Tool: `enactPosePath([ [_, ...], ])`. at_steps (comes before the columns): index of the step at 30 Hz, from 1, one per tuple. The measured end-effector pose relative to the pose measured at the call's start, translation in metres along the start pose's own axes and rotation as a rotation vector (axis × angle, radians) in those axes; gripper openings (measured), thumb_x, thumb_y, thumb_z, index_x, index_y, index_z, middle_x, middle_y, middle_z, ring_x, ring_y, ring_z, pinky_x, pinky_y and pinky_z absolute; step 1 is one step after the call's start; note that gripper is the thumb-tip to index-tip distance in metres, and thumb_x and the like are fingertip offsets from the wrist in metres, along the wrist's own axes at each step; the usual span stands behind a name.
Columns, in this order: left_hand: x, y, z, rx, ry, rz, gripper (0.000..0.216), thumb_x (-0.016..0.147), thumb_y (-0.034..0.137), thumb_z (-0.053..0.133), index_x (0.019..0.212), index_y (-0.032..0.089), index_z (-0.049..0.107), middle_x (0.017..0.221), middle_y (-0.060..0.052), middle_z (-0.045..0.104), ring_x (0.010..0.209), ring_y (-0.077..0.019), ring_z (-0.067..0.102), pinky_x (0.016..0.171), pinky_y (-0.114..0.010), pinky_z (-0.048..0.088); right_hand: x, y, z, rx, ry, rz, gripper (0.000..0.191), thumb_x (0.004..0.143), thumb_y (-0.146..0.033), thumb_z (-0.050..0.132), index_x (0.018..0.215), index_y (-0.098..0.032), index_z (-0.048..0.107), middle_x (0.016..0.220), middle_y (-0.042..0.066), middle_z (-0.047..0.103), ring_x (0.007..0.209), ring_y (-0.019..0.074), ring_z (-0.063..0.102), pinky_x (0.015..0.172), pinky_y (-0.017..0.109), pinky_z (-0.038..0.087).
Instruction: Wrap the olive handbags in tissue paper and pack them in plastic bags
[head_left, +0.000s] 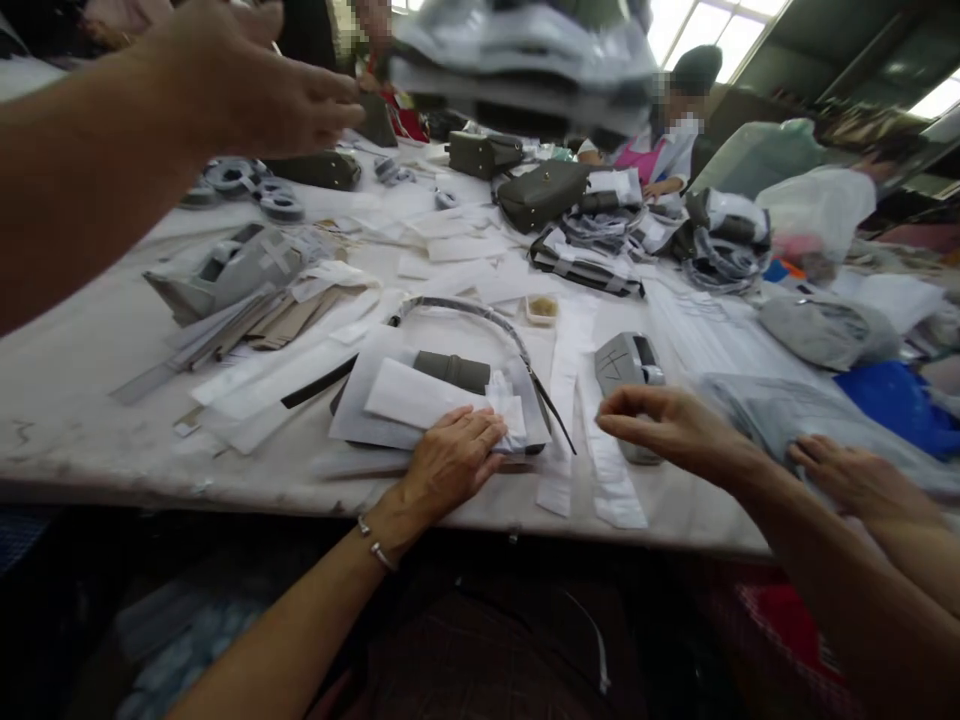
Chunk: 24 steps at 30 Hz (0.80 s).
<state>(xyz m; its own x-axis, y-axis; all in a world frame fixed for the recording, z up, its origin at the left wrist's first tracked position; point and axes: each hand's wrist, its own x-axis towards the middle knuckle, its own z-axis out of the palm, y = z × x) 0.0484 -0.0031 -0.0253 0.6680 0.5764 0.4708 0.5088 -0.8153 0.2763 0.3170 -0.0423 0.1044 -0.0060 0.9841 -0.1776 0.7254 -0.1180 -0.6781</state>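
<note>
White paper (420, 400) lies under the flat left hand (450, 460). The right hand (660, 422), half-curled and empty, hovers just beside one grey dispenser (628, 362). Two olive bags (544, 192) sit beyond.

Daylight pours in from the windows (720, 30) at the upper right, which are blown out to plain white. The pale tabletop (75, 400) is bright and evenly lit, with only soft, faint shadows under the things on it. Below its near edge the picture drops into deep shade. The grey stack (525, 60) at the top is smeared by motion blur, while the left hand (450, 460) is fairly sharp. The wide lens bows the tabletop's edge and stretches the corners.
</note>
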Motion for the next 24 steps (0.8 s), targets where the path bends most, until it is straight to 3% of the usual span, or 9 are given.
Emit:
enactPosePath([
  [4, 0.000, 0.001, 0.000, -0.011, 0.001, 0.012, 0.030, 0.091, 0.027, 0.061, 0.120, 0.019, 0.056, 0.124, -0.008, 0.066, 0.124, -0.0203, 0.057, 0.111, -0.038, 0.039, 0.061, -0.064, 0.028, -0.341, -0.313, -0.203, 0.007, 0.071, -0.029, 0.067, 0.067, -0.025, 0.070, 0.059, -0.003, 0.064, 0.058, 0.0149, 0.055, 0.059, 0.026, 0.040],
  [8, 0.000, 0.000, -0.001, -0.037, 0.005, 0.011, 0.029, 0.091, 0.026, 0.061, 0.118, 0.018, 0.055, 0.120, -0.008, 0.066, 0.121, -0.0207, 0.059, 0.111, -0.037, 0.038, 0.109, -0.089, 0.061, -0.710, -0.408, -0.371, 0.009, 0.063, -0.017, 0.072, 0.060, -0.026, 0.069, 0.055, -0.003, 0.063, 0.057, 0.0145, 0.055, 0.061, 0.027, 0.035],
  [11, 0.000, 0.000, -0.001, -0.044, -0.006, 0.000, 0.032, 0.089, 0.026, 0.064, 0.118, 0.016, 0.055, 0.120, -0.007, 0.066, 0.120, -0.0223, 0.058, 0.112, -0.037, 0.037, 0.134, -0.096, 0.083, -0.939, -0.491, -0.397, 0.013, 0.060, -0.011, 0.072, 0.056, -0.023, 0.067, 0.054, -0.001, 0.063, 0.062, 0.0168, 0.060, 0.066, 0.028, 0.036],
  [16, -0.001, -0.001, 0.001, -0.076, 0.002, 0.002, 0.029, 0.089, 0.025, 0.063, 0.116, 0.016, 0.055, 0.123, -0.008, 0.065, 0.122, -0.0229, 0.057, 0.111, -0.038, 0.037, 0.159, -0.097, 0.100, -1.004, -0.628, -0.368, 0.023, 0.055, -0.017, 0.081, 0.049, -0.022, 0.060, 0.047, -0.004, 0.056, 0.066, 0.0159, 0.060, 0.077, 0.030, 0.037],
  [20, 0.000, -0.002, 0.003, -0.088, 0.009, 0.003, 0.028, 0.090, 0.024, 0.061, 0.117, 0.016, 0.055, 0.123, -0.008, 0.065, 0.121, -0.0230, 0.058, 0.111, -0.038, 0.036, 0.171, -0.093, 0.092, -1.006, -0.685, -0.681, 0.025, 0.066, -0.027, 0.083, 0.055, -0.021, 0.061, 0.053, -0.004, 0.058, 0.067, 0.0150, 0.058, 0.084, 0.032, 0.032],
  [24, 0.000, -0.002, 0.003, -0.079, 0.014, 0.004, 0.027, 0.091, 0.023, 0.060, 0.116, 0.016, 0.056, 0.123, -0.008, 0.066, 0.120, -0.0221, 0.059, 0.111, -0.037, 0.036, 0.189, -0.079, 0.078, -1.050, -0.646, -0.991, 0.021, 0.077, -0.036, 0.078, 0.073, -0.019, 0.066, 0.077, 0.003, 0.068, 0.081, 0.0178, 0.059, 0.086, 0.032, 0.031],
])
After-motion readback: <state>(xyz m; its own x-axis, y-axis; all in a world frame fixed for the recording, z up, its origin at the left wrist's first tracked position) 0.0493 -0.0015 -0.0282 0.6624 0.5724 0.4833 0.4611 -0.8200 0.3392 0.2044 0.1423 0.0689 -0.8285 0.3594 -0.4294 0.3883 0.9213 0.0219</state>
